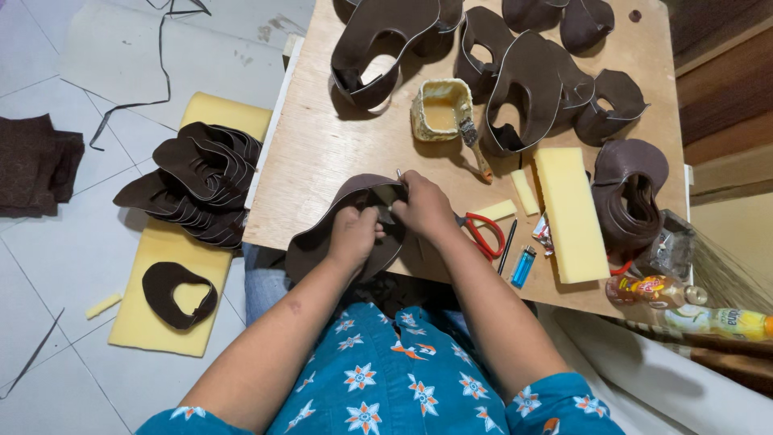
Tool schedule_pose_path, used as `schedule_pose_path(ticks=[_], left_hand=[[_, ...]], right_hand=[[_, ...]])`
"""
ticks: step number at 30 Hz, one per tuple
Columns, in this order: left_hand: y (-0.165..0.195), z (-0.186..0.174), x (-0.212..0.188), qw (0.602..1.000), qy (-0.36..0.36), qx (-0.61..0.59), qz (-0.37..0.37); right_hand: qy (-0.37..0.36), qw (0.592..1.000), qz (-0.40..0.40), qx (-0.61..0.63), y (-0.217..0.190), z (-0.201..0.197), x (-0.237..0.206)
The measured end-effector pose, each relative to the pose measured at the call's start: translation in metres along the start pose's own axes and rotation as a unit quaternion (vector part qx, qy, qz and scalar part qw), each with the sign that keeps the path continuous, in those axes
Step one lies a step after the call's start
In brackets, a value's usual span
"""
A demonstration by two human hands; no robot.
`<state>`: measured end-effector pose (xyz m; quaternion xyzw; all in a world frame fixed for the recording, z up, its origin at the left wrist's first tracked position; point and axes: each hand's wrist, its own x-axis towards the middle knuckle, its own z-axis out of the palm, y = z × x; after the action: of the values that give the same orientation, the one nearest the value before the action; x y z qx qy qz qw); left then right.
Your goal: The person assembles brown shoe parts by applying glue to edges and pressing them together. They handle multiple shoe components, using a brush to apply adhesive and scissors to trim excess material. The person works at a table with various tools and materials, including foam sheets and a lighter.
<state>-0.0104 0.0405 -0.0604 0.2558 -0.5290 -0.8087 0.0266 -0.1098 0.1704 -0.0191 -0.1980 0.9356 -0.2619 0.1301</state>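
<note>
Item: curved dark-brown leather upper piece [322,242] on our plywood worktop [322,145], pinched by our left hand [353,234] and right hand [423,208], fingers closed on its edge; folding step, next needs firm pressing.

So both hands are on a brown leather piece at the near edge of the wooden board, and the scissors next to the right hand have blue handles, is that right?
Not quite. In the head view the scissors beside the right hand have red handles, not blue. The rest holds: both that hand and the left hand are on the brown leather piece at the near edge of the wooden board.
</note>
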Motion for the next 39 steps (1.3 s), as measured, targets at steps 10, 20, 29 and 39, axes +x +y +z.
schedule_pose_path(ticks=[10,20,29,39], left_hand=[[-0.001,0.002,-0.004,0.991,-0.019,0.129,-0.018],[-0.010,-0.004,0.001,0.996,-0.011,0.084,-0.005],[0.002,-0.004,0.000,0.989,0.018,0.145,-0.034],[-0.002,0.005,-0.003,0.989,0.056,0.108,0.079]], right_hand=[[-0.047,0.995,0.021,0.084,0.018,-0.005,0.006],[0.048,0.995,-0.022,-0.085,-0.023,-0.010,-0.018],[0.045,0.985,-0.157,0.063,-0.022,-0.023,-0.016],[0.084,0.986,-0.142,-0.038,-0.021,-0.009,-0.008]])
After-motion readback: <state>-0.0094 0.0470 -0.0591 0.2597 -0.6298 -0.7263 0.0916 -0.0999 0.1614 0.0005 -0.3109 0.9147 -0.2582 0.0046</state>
